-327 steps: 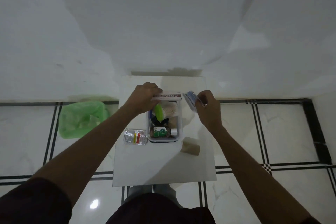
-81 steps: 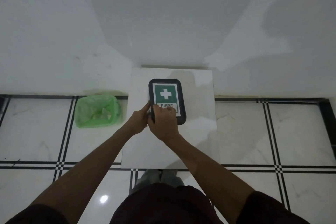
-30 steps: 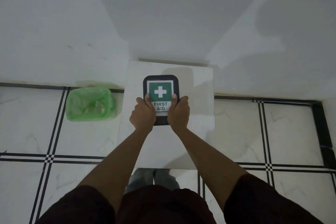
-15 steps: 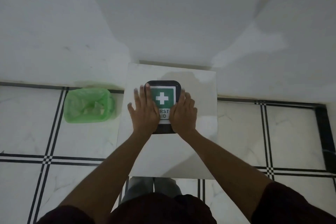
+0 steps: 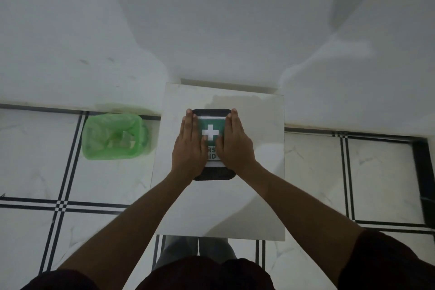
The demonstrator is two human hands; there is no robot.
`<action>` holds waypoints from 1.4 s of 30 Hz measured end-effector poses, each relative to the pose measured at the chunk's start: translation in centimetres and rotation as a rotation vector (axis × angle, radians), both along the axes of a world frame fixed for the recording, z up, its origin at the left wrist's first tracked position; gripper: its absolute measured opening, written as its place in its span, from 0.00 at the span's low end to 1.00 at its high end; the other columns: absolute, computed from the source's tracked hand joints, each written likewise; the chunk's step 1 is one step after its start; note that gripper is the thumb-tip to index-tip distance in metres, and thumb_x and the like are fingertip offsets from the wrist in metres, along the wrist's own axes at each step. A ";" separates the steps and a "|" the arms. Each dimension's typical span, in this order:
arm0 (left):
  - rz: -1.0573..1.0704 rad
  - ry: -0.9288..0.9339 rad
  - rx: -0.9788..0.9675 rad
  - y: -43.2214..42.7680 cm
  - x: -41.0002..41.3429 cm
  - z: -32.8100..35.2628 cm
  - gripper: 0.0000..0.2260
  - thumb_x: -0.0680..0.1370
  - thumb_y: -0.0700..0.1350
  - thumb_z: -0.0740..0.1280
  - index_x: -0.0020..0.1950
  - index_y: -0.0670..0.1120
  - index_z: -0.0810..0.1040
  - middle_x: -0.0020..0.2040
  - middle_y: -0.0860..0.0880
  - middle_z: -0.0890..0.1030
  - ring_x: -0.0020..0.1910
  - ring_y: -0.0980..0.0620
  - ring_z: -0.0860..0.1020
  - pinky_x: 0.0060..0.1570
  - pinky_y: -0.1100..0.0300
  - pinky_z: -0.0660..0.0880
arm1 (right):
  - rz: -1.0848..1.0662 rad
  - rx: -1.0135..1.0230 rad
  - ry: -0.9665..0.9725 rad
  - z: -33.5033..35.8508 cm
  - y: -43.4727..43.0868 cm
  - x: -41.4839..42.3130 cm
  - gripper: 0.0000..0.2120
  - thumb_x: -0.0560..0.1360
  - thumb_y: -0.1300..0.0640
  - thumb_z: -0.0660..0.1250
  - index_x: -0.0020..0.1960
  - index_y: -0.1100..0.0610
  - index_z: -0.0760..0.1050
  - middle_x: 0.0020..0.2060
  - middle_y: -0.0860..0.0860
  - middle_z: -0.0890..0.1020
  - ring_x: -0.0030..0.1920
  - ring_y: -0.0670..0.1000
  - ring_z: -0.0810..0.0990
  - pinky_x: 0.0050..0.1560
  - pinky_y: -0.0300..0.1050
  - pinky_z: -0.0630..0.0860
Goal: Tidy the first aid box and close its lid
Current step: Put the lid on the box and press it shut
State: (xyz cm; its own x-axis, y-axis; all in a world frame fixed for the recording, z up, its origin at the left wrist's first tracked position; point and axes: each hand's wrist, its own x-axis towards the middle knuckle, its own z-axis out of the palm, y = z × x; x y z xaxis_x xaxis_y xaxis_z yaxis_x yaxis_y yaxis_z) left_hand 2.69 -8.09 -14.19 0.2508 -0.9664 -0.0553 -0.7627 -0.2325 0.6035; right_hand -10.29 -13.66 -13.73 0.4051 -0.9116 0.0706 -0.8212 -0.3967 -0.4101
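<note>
The first aid box [image 5: 213, 174] stands in the middle of a small white table [image 5: 254, 207]. Its black lid is on, with a green label bearing a white cross [image 5: 210, 132] facing up. My left hand [image 5: 189, 146] lies flat on the lid's left half, fingers straight and together, pointing away from me. On the right half my right hand [image 5: 235, 145] rests flat in the same way. Both palms cover most of the label's text. The box's contents are hidden under the lid.
A green bin lined with a plastic bag [image 5: 114, 136] stands on the tiled floor left of the table. A white wall rises just behind the table. My legs show below the table's near edge.
Both hands have slid forward along the lid, fingertips now at its far edge. A second ago they gripped the box's near sides; now they lie flat on top.
</note>
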 end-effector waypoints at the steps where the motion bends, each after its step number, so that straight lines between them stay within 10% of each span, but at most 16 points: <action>1: 0.026 -0.006 -0.004 -0.5 0.2 0.3 0.26 0.81 0.50 0.50 0.77 0.42 0.54 0.78 0.43 0.56 0.75 0.45 0.61 0.66 0.49 0.68 | -0.026 -0.040 -0.018 0.5 -0.8 0.4 0.26 0.79 0.49 0.51 0.67 0.68 0.66 0.65 0.66 0.73 0.56 0.61 0.80 0.47 0.48 0.82; 5: 0.211 0.043 -0.064 -3.4 0.4 2.1 0.13 0.79 0.49 0.50 0.54 0.43 0.69 0.51 0.42 0.77 0.48 0.44 0.75 0.43 0.50 0.75 | -0.269 0.053 -0.237 1.8 -3.8 2.1 0.13 0.80 0.52 0.54 0.43 0.60 0.69 0.37 0.55 0.76 0.37 0.53 0.74 0.35 0.47 0.73; 10: 0.484 0.303 0.003 -3.6 0.6 1.2 0.16 0.82 0.54 0.51 0.59 0.45 0.68 0.45 0.47 0.79 0.40 0.50 0.78 0.34 0.64 0.72 | -0.450 0.294 -0.417 -0.8 -4.4 2.0 0.13 0.80 0.50 0.58 0.56 0.58 0.72 0.52 0.57 0.76 0.54 0.54 0.71 0.55 0.46 0.69; 14: 0.526 0.460 0.043 -4.0 1.2 0.6 0.20 0.80 0.59 0.54 0.45 0.43 0.73 0.39 0.48 0.79 0.38 0.51 0.77 0.38 0.55 0.75 | -0.537 0.559 -0.485 -2.4 -4.8 1.6 0.26 0.74 0.32 0.53 0.37 0.53 0.73 0.44 0.59 0.79 0.46 0.57 0.79 0.51 0.48 0.74; 25: 0.535 0.420 -0.019 -4.2 1.4 0.2 0.20 0.80 0.56 0.58 0.39 0.41 0.70 0.30 0.50 0.73 0.30 0.53 0.72 0.32 0.58 0.69 | -0.545 0.544 -0.522 -1.9 -4.9 1.5 0.22 0.79 0.44 0.58 0.43 0.64 0.73 0.42 0.59 0.79 0.41 0.55 0.79 0.40 0.39 0.75; 29: 0.509 0.389 0.023 -4.5 1.3 0.2 0.18 0.80 0.57 0.55 0.43 0.42 0.70 0.36 0.49 0.76 0.36 0.50 0.76 0.36 0.54 0.72 | -0.481 0.359 -0.409 -0.9 -4.5 1.9 0.17 0.80 0.48 0.56 0.43 0.59 0.72 0.44 0.58 0.76 0.45 0.56 0.77 0.48 0.52 0.78; 32: 0.445 0.299 0.012 -4.0 1.2 1.0 0.17 0.81 0.54 0.54 0.60 0.44 0.72 0.56 0.44 0.77 0.57 0.46 0.73 0.54 0.52 0.72 | -0.342 0.277 -0.280 0.5 -4.0 1.9 0.18 0.81 0.51 0.53 0.65 0.62 0.69 0.61 0.59 0.75 0.63 0.58 0.71 0.64 0.53 0.71; 36: 0.184 0.116 -0.013 -1.5 1.5 1.9 0.21 0.82 0.50 0.51 0.75 0.46 0.59 0.75 0.45 0.64 0.74 0.48 0.60 0.67 0.54 0.61 | -0.154 0.177 -0.140 1.3 -0.9 0.7 0.24 0.82 0.54 0.50 0.74 0.63 0.54 0.75 0.60 0.60 0.76 0.57 0.54 0.74 0.51 0.54; 42: -0.040 -0.039 0.093 2.7 0.4 0.3 0.26 0.82 0.52 0.46 0.78 0.47 0.43 0.80 0.48 0.45 0.78 0.49 0.44 0.69 0.40 0.63 | -0.012 0.102 -0.009 -0.7 4.1 -0.9 0.27 0.81 0.53 0.51 0.75 0.65 0.50 0.76 0.61 0.55 0.76 0.59 0.49 0.76 0.54 0.52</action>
State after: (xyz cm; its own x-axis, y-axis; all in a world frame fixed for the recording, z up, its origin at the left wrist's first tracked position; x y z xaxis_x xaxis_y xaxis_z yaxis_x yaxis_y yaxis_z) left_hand 3.06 -5.37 -13.86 0.2159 -0.9669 -0.1359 -0.7947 -0.2548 0.5508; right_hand -11.17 -9.52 -14.43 0.3937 -0.9190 -0.0198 -0.8220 -0.3424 -0.4551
